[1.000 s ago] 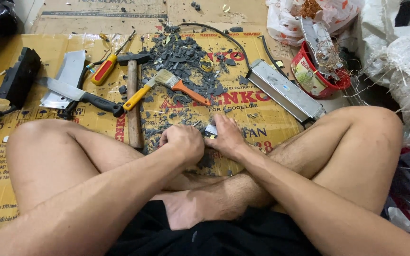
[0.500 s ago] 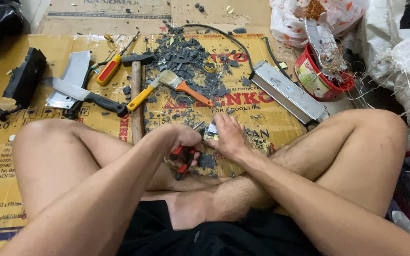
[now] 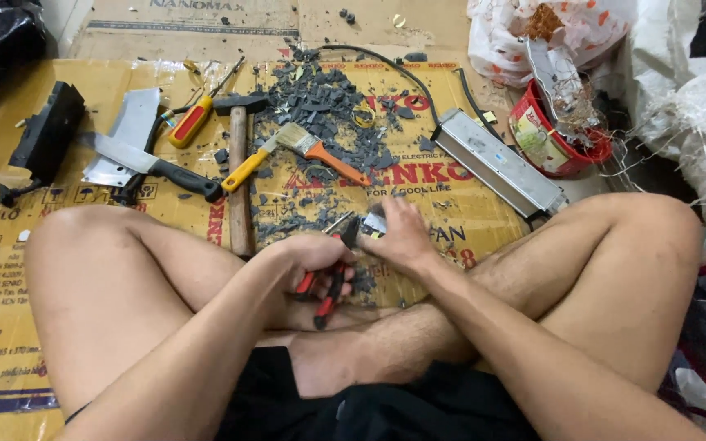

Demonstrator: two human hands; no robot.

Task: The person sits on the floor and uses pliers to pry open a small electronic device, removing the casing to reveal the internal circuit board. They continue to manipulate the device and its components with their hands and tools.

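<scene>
Pliers gripped in left hand | right hand pinches small part | hammer, brush mid-cardboard

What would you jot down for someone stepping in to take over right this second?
Left hand: closed on red-handled pliers, jaws toward the small part.
Right hand: pinching a small grey part over the cardboard, between the crossed legs.
Nearby: hammer, brush, knife and screwdriver lie unused; a long metal case sits to the right by a red tub.
Done: a heap of dark grey fragments is spread across the cardboard.
Left: the part in hand looks unfinished; how much more, I cannot tell.
</scene>
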